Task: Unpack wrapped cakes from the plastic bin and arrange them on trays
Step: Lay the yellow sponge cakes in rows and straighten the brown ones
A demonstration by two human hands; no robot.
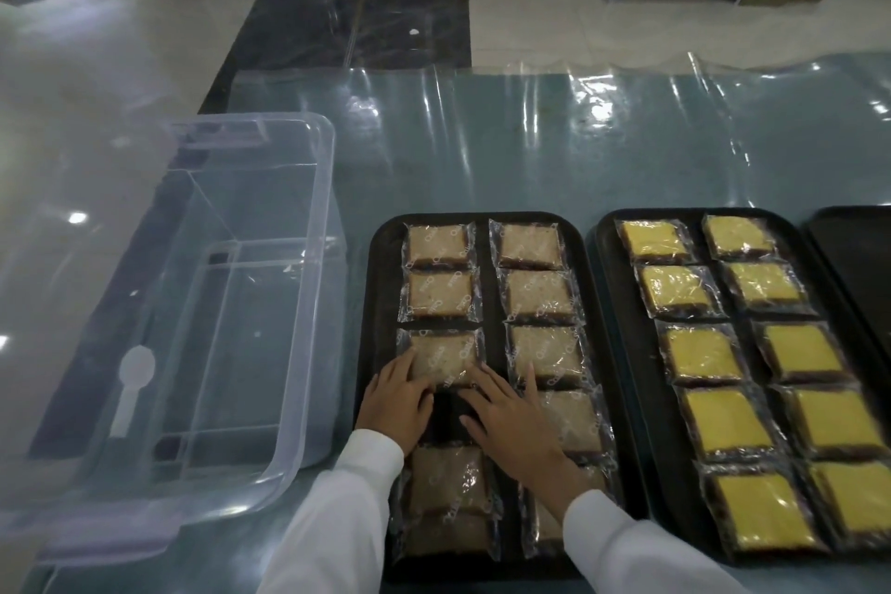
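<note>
A: Head view, quick. Both hands are working on the near tray (381,285). The left hand (396,405) is lying flat with fingers stretched, pressing the near-left corner of one wrapped brown cake (441,357), third down in the left column. The right hand (511,420) is also spread flat, fingertips touching that cake's near-right corner, palm hovering over the neighbouring column.

B: Gripping anything?

A: No, neither hand is curling round anything; they're just nudging it.

B: Bin?

A: The clear plastic bin (308,304) is sitting left of the tray, looking empty. Yellow cakes (699,352) are filling the second tray (627,352) on the right (ten visible).

B: Handling?

A: Likely light, soft sponge that's going to dent under pressure; the film is looking slick and crinkly. Better to be sliding it flat or pinching the sealed wrapper edge, not squeezing the middle.
</note>
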